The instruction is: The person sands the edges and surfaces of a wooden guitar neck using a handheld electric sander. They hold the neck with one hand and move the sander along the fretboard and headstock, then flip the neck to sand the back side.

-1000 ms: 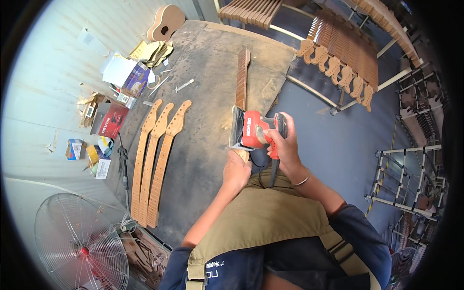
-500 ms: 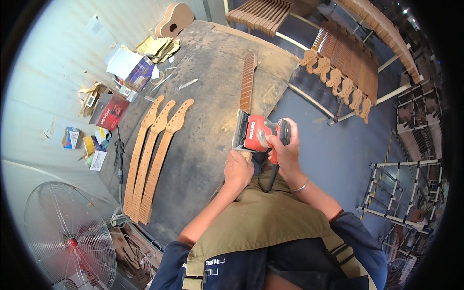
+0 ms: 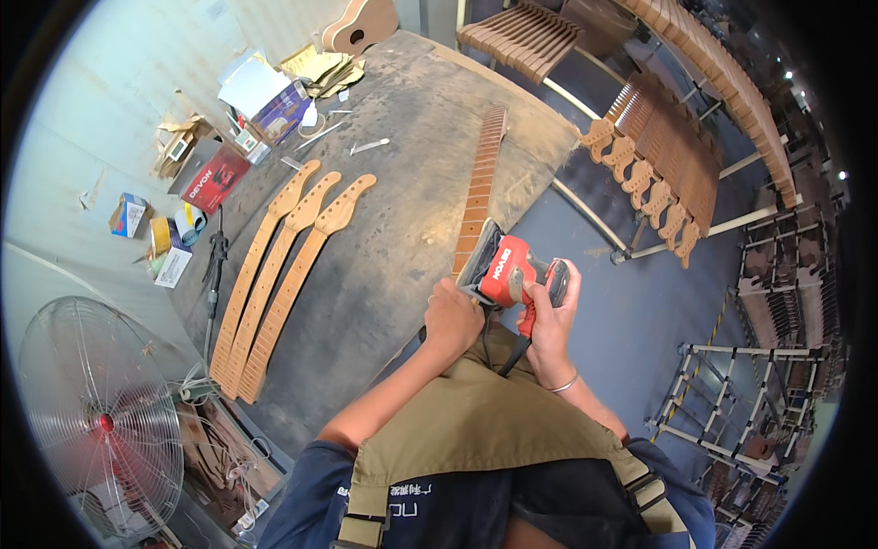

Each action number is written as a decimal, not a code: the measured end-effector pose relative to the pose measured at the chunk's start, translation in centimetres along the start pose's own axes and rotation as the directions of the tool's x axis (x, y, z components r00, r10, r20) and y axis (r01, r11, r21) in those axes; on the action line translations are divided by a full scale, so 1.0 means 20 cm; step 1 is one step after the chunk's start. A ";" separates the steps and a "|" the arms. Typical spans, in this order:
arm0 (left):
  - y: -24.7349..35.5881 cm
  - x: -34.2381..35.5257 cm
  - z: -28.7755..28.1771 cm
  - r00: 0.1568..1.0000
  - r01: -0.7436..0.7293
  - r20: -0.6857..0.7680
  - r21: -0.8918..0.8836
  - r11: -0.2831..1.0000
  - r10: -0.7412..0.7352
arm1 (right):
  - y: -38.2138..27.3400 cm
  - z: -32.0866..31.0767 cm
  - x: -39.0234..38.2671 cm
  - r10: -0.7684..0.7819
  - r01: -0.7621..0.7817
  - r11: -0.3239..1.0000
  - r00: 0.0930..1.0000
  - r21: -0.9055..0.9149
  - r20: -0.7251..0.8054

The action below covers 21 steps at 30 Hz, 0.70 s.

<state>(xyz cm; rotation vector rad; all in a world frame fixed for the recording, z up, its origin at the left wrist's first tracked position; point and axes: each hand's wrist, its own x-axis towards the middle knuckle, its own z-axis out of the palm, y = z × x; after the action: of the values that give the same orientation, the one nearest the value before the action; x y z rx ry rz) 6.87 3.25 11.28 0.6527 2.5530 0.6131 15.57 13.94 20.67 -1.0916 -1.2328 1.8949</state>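
My right hand (image 3: 552, 331) is wrapped around the handle of a red electric sander (image 3: 508, 272). The sander is tipped on its side, its flat pad against or very near the right edge of a guitar neck (image 3: 479, 197). That neck lies lengthwise on the bench, its fretted fingerboard facing up and its far end pointing away from me. My left hand (image 3: 453, 318) is closed over the near end of the neck, beside the sander's pad; the part under my fingers is hidden. Three paler guitar necks (image 3: 297, 247) lie side by side to the left, headstocks away from me.
The dark workbench (image 3: 402, 210) carries a red box (image 3: 216, 178), tape rolls (image 3: 189, 222) and papers (image 3: 322, 69) along the wall. A guitar body (image 3: 359, 26) leans at the back. At lower left stands a fan (image 3: 106, 422). Racks of necks (image 3: 672, 151) stand right.
The view has shifted and turned a little. The sander has moved to the right and tilted, from across the neck to its right edge, uncovering more fingerboard. Both hands keep their hold.
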 end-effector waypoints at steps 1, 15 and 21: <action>0.00 0.00 0.01 1.000 -0.001 -0.007 0.003 1.000 0.001 | 0.00 0.00 0.01 -0.002 0.002 1.000 1.000 -0.012 -0.007; -0.02 0.02 -0.03 0.997 0.045 0.067 -0.251 0.967 -0.030 | 0.14 -0.10 0.30 0.197 -0.211 0.967 0.975 0.141 0.102; 0.00 0.02 -0.01 0.999 0.039 0.040 -0.238 0.970 -0.030 | 0.15 -0.07 0.31 0.165 -0.174 0.977 0.983 0.120 0.083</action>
<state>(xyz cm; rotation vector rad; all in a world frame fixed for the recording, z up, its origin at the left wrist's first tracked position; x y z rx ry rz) 6.53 3.42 11.36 0.5298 2.4001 0.8718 13.76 18.48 15.72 -1.0982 -1.0695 2.1279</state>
